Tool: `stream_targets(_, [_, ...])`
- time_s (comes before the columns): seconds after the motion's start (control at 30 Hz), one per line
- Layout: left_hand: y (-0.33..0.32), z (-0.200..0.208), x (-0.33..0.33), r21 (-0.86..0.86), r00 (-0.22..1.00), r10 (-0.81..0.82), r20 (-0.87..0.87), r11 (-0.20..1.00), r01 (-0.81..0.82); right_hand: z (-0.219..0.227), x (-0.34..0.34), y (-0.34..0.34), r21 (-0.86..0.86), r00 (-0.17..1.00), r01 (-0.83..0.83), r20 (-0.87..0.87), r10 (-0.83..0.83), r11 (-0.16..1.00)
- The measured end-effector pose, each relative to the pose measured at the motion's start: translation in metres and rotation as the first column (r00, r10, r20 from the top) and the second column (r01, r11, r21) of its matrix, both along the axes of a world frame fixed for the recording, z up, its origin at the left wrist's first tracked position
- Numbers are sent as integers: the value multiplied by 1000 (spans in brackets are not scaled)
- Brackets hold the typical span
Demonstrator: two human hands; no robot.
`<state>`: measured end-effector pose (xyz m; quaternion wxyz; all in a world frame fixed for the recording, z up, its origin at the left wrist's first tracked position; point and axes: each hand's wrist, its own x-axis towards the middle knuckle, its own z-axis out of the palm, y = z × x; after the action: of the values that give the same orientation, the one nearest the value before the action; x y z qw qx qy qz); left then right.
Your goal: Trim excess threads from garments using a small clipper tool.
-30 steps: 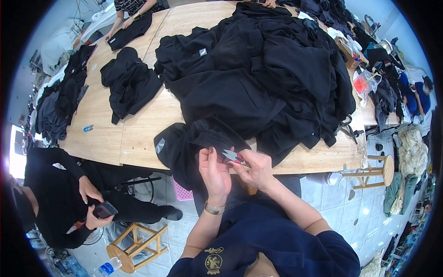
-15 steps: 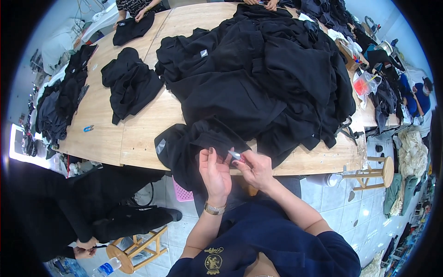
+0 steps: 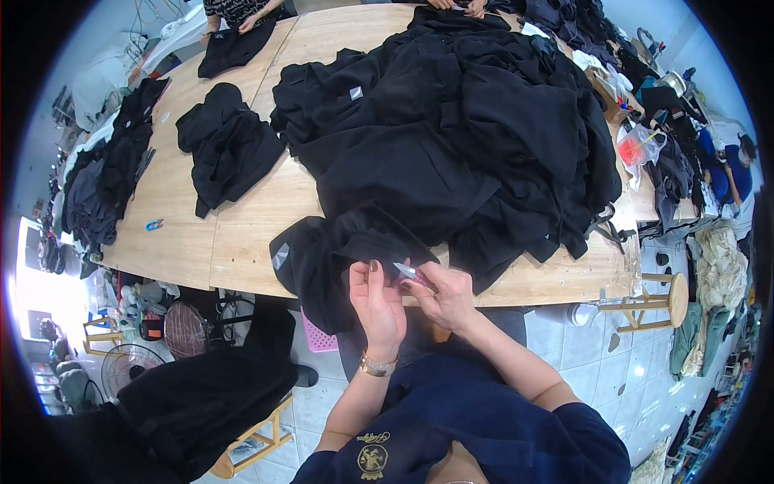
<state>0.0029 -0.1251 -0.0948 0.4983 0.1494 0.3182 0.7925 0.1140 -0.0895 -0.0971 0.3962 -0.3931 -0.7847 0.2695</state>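
A pair of thread snips (image 3: pixel 405 272) with pointed metal blades and reddish handles is in my right hand (image 3: pixel 448 297), its fingers closed round them. The blades point left, toward the fingertips of my left hand (image 3: pixel 379 310). That hand is turned palm inward, fingers bent and thumb raised, at the edge of a black garment (image 3: pixel 322 258). It seems to pinch the cloth; exactly what lies between its fingertips is hard to see. The garment lies on the near table edge, partly hanging over it, with a small pale patch on its left corner.
A large heap of black garments (image 3: pixel 484 137) covers the middle of the wooden table (image 3: pixel 181 250). Blue snips (image 3: pixel 154 225) and another black garment (image 3: pixel 230 149) lie to the left. Co-workers' hands show at the far edge. A person in black (image 3: pixel 201 403) is close on my left; a stool (image 3: pixel 665 302) stands right.
The person in black on my left has moved lower and away, uncovering a fan and clutter behind. My snips have shifted slightly left toward my left fingertips. The garment has hardly moved.
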Motion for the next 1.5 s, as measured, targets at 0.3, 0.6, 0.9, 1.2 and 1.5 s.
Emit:
stream_targets(0.3, [-1, 5, -3, -61, 966, -105, 236, 991, 122, -3, -10, 6, -479, 863, -77, -472, -182, 875])
stream_targets(0.6, [-3, -2, -1, -46, 985, -122, 122, 991, 129, 1, -16, 21, -632, 793, -97, -516, -324, 769])
stream_targets(0.9, [-4, -3, -7, -81, 969, -201, 142, 974, 214, 2, -10, 10, -74, 982, 73, -171, -84, 995])
stream_targets(1.2, [3, 6, -23, -339, 878, -190, -441, 940, 33, 3, 11, 27, -670, 893, -412, -430, 130, 617])
stream_targets(1.5, [6, 15, -38, -259, 921, -307, -238, 934, 245, 5, -6, 21, -520, 907, -305, -414, 77, 797])
